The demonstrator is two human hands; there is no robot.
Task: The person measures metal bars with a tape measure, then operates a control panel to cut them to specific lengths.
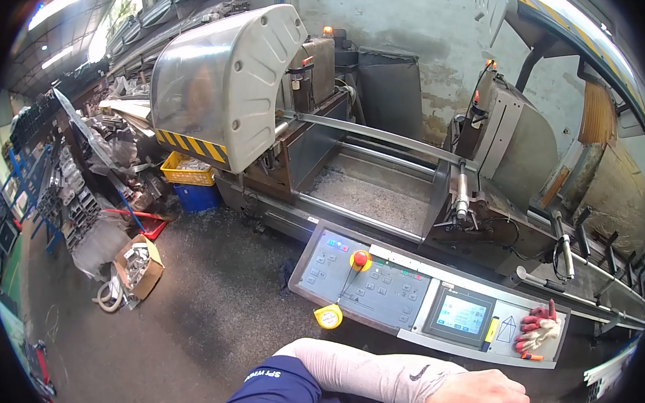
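My left hand [480, 399] is at the bottom of the view, its forearm in a pale sleeve lying across my body. Its fingers are curled in and the palm faces away, so whatever they may hold is hidden. My right hand is out of view. Just beyond the left hand is a control panel [422, 309] with a lit touchscreen [459, 313] and a red emergency stop button [360, 259]. Red and white work gloves [539, 331] lie on its right end, near an orange-handled item [532, 356] and a yellow marker [490, 333]. A yellow tape measure [328, 316] hangs at the front edge.
Behind the panel stands a long cutting machine with a clear-fronted guard [259, 89] and a metal profile [377, 135] across it. To the left are a yellow crate [185, 171] on a blue bin [196, 198], a cardboard box [146, 276] of offcuts and piled scrap.
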